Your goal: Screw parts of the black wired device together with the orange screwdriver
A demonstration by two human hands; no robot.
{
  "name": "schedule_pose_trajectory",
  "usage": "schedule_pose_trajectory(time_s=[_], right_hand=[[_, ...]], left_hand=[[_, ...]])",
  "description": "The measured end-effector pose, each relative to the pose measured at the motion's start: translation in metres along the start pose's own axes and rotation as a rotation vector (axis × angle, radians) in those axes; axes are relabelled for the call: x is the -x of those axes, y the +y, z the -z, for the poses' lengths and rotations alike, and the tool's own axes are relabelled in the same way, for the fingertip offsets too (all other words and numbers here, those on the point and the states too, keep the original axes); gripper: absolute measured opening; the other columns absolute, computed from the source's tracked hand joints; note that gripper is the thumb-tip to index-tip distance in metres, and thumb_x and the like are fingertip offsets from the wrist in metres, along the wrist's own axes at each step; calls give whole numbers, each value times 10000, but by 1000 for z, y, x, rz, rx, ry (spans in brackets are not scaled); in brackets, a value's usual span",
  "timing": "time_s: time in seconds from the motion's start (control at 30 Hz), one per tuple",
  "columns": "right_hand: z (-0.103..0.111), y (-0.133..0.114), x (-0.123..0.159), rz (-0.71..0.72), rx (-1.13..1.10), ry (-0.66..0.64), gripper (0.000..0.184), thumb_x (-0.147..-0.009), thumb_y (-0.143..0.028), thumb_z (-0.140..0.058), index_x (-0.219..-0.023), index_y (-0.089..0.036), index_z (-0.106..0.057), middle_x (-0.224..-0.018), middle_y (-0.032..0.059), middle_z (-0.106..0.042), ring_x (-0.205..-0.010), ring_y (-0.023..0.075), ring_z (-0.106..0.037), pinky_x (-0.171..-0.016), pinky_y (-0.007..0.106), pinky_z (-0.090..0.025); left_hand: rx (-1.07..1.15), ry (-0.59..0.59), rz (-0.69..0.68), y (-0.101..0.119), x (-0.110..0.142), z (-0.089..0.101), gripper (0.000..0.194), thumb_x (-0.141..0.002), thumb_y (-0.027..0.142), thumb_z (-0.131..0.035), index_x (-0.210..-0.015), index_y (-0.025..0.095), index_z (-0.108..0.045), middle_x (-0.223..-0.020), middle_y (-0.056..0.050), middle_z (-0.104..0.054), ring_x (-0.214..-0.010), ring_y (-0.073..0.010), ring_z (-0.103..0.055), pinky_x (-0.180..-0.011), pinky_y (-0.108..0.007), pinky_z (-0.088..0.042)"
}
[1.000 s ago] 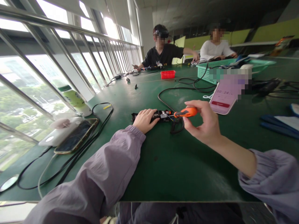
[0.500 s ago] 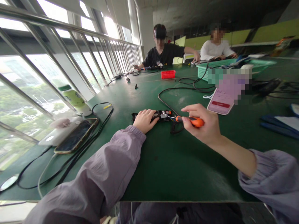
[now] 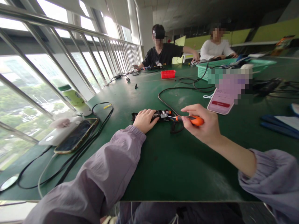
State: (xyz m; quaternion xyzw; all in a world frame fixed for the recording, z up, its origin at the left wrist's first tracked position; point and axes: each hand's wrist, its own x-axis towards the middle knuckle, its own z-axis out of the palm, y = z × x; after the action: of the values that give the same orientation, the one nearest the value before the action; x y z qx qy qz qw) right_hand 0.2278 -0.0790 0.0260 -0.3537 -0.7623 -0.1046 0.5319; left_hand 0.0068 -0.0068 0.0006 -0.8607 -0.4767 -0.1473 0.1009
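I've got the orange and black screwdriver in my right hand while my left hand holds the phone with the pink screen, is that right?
Not quite: the head view shows your left hand holding the elongated black device with exposed wires, not the phone. The orange and black screwdriver is indeed in your right hand.

The left hand (image 3: 145, 121) hides part of the black device (image 3: 164, 115); the screwdriver tip (image 3: 169, 116) is too small to tell.
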Motion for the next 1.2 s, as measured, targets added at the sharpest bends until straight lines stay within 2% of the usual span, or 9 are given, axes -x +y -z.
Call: schedule_pose_trajectory(time_s=[0.13,0.2,0.4,0.6,0.77,0.83,1.0,1.2], right_hand=[[0,1,-1,38,1,49,280,-762,-220,-574,-1035,-233,-513,-851,22,-644,-737,177,-641,-661,307,-511],[0,0,-2,55,-1,57,298,-761,-210,-568,-1051,-233,-503,-899,34,-644,-771,183,-641,-692,319,-513],[0,0,-1,8,10,3,118,-773,-250,-589,-880,-227,-546,-638,-27,-610,-558,141,-606,-503,258,-460],[0,0,-2,42,-20,31,243,-765,-227,-579,-1001,-231,-523,-855,17,-659,-713,160,-637,-633,288,-504],[0,-1,-1,-3,-7,-19,89,-777,-251,-577,-859,-229,-551,-623,-32,-610,-546,137,-605,-502,255,-457],[0,-1,-1,-5,0,-11,98,-775,-249,-583,-866,-230,-551,-635,-26,-614,-582,148,-622,-522,259,-469],[0,-1,-2,43,-21,30,227,-760,-208,-589,-978,-225,-529,-824,15,-656,-690,161,-634,-606,279,-501],[0,-1,0,21,9,11,118,-774,-246,-587,-884,-225,-548,-648,-23,-618,-572,146,-613,-514,258,-467]], left_hand=[[19,6,5,0,-1,0,395,-899,423,-375,-1169,174,-520,-1062,-88,-603,-976,-241,-535,-868,-389,-396],[17,2,7,0,-1,0,396,-899,424,-373,-1169,173,-520,-1061,-87,-603,-976,-241,-535,-867,-387,-397],[-2,-1,4,0,-1,0,406,-904,430,-361,-1170,168,-518,-1058,-84,-602,-977,-235,-536,-866,-374,-394],[-6,4,5,0,0,0,402,-901,430,-366,-1173,174,-516,-1061,-79,-605,-969,-234,-534,-863,-374,-394],[0,6,3,1,-1,-1,396,-900,428,-370,-1165,176,-522,-1052,-84,-605,-968,-240,-536,-854,-383,-396],[-6,7,2,1,-1,-2,402,-901,431,-369,-1167,171,-521,-1054,-82,-606,-969,-241,-536,-855,-381,-396],[-21,9,2,1,-1,-2,406,-905,431,-365,-1169,164,-519,-1059,-77,-606,-971,-239,-535,-856,-371,-395],[-20,1,4,1,0,0,398,-904,430,-363,-1170,176,-516,-1059,-74,-603,-971,-232,-535,-857,-366,-392]])
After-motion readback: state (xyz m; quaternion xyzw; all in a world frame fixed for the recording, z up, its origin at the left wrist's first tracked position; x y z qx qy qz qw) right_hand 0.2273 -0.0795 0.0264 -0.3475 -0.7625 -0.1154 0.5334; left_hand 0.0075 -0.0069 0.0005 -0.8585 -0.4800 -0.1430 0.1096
